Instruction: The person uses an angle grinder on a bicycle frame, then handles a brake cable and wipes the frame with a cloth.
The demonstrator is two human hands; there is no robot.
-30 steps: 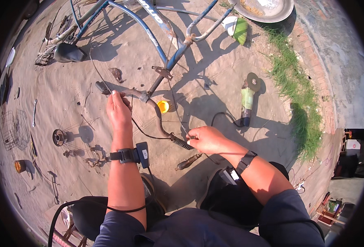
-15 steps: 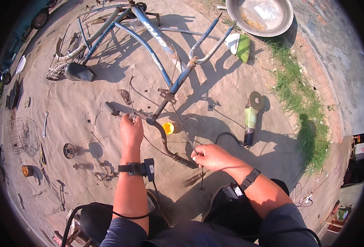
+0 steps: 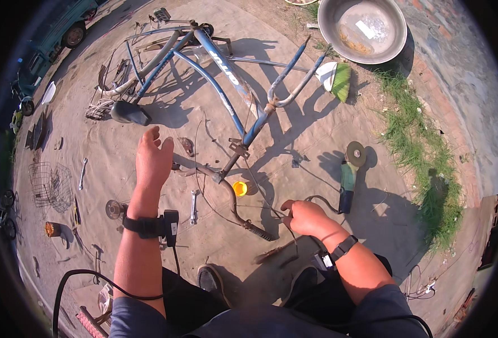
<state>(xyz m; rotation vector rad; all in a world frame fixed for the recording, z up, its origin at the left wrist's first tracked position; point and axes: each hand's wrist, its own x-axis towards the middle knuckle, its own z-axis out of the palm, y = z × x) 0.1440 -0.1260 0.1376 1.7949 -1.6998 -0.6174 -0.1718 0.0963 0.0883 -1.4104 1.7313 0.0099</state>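
Note:
A blue bicycle frame [image 3: 222, 66] lies on the ground ahead, its fork pointing away to the right and its rusty handlebar [image 3: 230, 201] reaching toward me. Thin cables run loose from the handlebar area. My left hand [image 3: 153, 158] is raised left of the handlebar's far grip, fingers apart, with nothing seen in it. At the handlebar's near grip [image 3: 258, 231], my right hand [image 3: 305, 218] has its thumb and forefinger at a thin dark cable [image 3: 264, 196], seemingly pinching it. The cable's loose end hangs down below that hand.
An angle grinder [image 3: 348, 180] lies to the right. Around the handlebar are a yellow cup [image 3: 240, 188] and a wrench [image 3: 193, 207]. Another wrench [image 3: 83, 173] and a wire basket [image 3: 50, 186] lie left. A metal basin [image 3: 367, 53] and a green broom head [image 3: 339, 81] are far right.
My left hand has left the handlebar and cable, moving left and away from me with its fingers spreading. My right hand has shifted slightly right with the cable. The nearer wrench has come into sight.

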